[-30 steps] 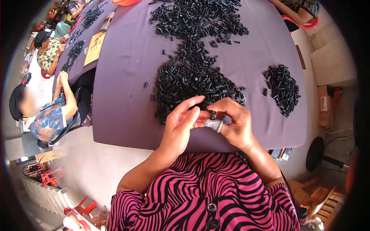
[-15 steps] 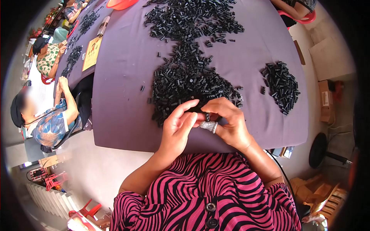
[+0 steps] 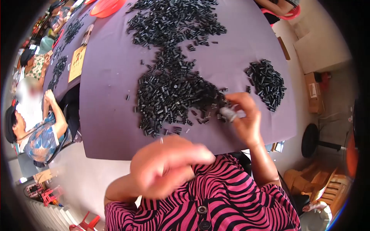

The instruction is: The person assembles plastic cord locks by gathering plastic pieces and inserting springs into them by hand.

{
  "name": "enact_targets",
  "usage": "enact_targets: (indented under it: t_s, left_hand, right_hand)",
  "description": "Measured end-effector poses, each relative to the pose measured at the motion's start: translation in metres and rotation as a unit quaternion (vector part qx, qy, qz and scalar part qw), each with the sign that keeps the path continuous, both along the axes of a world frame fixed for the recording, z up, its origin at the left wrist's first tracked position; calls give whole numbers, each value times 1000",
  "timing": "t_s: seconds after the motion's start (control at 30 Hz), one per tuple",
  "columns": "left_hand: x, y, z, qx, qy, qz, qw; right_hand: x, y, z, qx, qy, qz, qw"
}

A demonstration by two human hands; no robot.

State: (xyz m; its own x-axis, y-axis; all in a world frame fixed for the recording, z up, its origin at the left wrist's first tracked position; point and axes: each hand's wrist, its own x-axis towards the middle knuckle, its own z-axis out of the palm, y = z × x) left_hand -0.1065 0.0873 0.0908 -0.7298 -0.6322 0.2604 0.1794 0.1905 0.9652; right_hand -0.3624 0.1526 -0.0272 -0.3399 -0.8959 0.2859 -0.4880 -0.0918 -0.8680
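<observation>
The right hand (image 3: 246,117) is over the near right edge of a large heap of small black pieces (image 3: 165,90), its thumb and fingers bent towards each other with a narrow space between them; it is blurred, so I cannot tell whether a piece is pinched there. A silvery wrap (image 3: 228,114) covers one of its digits. The left hand (image 3: 163,165) is raised over the near edge of the table (image 3: 106,111), well apart from the heap, in front of the person's pink and black striped shirt (image 3: 235,196). It is badly smeared; its fingers look curled, with one digit pointing right, and I cannot tell whether it holds anything. The black pieces lie on the table's purple-grey cloth, the near heap running through a narrower band into a wider far heap (image 3: 173,23). A smaller pile (image 3: 268,85) lies apart on the right, with one loose piece just beside it. A few pieces are scattered in front of the right hand. On the far left are a yellow booklet (image 3: 77,63) and an orange bowl (image 3: 107,8). A co-worker in a blue patterned shirt (image 3: 42,133) sits on the left, hands raised together.
</observation>
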Motion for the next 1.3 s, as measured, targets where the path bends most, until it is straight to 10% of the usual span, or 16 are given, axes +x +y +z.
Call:
enact_targets:
  t_s: [0.13,0.37,0.77,0.87,1.03,1.3]
  left_hand:
    - [-17,-21,67,-219,106,-145,959]
    - [-56,-6,75,-261,191,-157,933]
    - [-52,52,79,-270,-50,223,935]
    - [-74,51,37,-370,143,319,861]
    - [-26,63,48,-307,53,255,916]
    - [-59,53,54,-136,298,53,943]
  right_hand:
    - [-27,12,-12,3,1,-94,996]
    - [-31,22,-27,13,4,-118,993]
    - [-38,15,-18,17,4,-149,989]
    - [-40,15,-17,18,4,-153,988]
    - [-40,13,-14,2,11,-149,989]
    - [-37,17,-11,14,11,-163,987]
